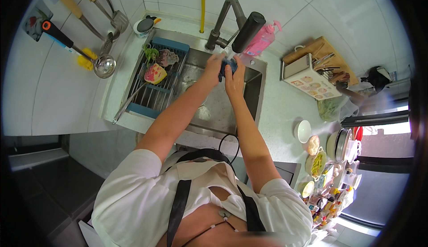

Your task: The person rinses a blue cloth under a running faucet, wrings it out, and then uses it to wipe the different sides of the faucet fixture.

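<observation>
Cloth: dark blue; probably light, limp, slippery if wet; grip bunched ends.
Left hand, right hand: curled onto it (fingers partly hidden).

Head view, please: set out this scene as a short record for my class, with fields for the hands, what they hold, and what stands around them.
Left hand: bare, on the cloth
Right hand: bare, on the same cloth
Held: dark blue cloth-like item, bunched between both hands
Above the hands: black spout of the tap
Below: metal sink
Left side of sink: blue-ended rack bearing a pink-and-yellow sponge-like piece
Behind, right of tap: pink pump bottle
</observation>
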A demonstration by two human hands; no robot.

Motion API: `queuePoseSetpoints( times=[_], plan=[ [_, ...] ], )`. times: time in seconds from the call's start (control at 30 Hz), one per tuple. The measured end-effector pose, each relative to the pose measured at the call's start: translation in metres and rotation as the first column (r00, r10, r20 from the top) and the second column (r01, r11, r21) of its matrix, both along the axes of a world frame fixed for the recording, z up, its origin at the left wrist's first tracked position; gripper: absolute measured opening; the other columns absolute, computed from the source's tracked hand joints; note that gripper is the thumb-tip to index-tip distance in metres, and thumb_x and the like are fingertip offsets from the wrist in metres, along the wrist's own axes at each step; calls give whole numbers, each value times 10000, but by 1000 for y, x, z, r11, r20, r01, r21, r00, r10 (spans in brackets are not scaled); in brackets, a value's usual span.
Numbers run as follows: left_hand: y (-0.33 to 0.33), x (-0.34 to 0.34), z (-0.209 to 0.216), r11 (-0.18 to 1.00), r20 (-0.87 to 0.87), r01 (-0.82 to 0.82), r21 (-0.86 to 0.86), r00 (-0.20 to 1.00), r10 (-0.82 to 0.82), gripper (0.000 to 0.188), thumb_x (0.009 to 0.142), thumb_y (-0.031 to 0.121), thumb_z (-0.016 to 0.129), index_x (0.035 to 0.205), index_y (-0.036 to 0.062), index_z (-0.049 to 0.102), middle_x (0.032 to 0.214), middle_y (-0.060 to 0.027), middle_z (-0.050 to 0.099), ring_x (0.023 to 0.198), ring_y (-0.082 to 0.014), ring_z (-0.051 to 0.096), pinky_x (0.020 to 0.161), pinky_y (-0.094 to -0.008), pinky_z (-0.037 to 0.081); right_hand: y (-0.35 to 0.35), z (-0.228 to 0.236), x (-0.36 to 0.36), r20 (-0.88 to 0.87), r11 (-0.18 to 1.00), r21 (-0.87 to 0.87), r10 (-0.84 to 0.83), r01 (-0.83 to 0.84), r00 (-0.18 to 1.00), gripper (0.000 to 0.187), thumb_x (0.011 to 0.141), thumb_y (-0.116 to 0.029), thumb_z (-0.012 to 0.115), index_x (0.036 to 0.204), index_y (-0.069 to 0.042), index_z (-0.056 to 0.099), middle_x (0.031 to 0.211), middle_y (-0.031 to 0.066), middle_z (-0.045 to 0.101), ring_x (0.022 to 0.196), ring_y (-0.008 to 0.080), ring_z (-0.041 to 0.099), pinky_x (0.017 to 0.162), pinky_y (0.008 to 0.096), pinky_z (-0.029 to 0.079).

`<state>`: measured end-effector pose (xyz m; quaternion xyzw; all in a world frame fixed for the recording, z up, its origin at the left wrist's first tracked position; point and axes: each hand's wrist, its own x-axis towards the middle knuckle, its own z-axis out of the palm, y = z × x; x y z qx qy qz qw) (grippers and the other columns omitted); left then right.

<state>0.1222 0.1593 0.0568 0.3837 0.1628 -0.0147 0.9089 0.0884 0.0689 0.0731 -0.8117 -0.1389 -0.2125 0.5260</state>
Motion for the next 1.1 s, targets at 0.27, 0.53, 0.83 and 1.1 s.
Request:
queuePoseSetpoints(
  times=[0.27, 0.53, 0.83, 1.1],
  plan=[
    [-8, 12, -14, 934, 35, -243, 261, 970, 242, 283, 795, 258, 528, 704, -5, 582, 597, -58, 518, 566, -154, 468, 549, -313, 377, 20, 7, 11, -321, 935, 313, -59, 165, 945, 368, 851, -285, 453, 1017, 41, 491, 815, 173, 543, 804, 291, 522, 764, 337, 395],
    [-4, -18, 1, 585, 92, -149, 797, 988, 126, 375, 820, 307, 450, 647, -15, 536, 554, -175, 500, 543, -342, 486, 567, -411, 372, -1, -42, 43, -524, 914, 208, -196, 348, 829, 434, 835, -368, 454, 974, 27, 569, 926, 222, 574, 845, 347, 537, 763, 372, 392],
    [33, -27, -17, 942, -322, 269, 202, 926, -196, 447, 832, 499, 440, 685, 79, 486, 531, -46, 471, 382, -149, 423, 310, -268, 302, -32, 8, 22, -752, 953, 303, 258, -30, 607, 481, 804, -403, 534, 1147, -71, 477, 1025, 129, 552, 949, 242, 530, 644, 330, 501],
    [57, -30, -44, 941, -376, 337, -3, 872, -314, 811, 708, 552, 594, 1231, 6, 298, 1215, -204, 314, 1028, -313, 467, 806, -446, 438, -32, 25, 30, -570, 918, -322, 9, -233, 822, 472, 651, -179, 685, 1072, -54, 511, 1042, 167, 528, 966, 243, 540, 658, 330, 478]
  ],
)
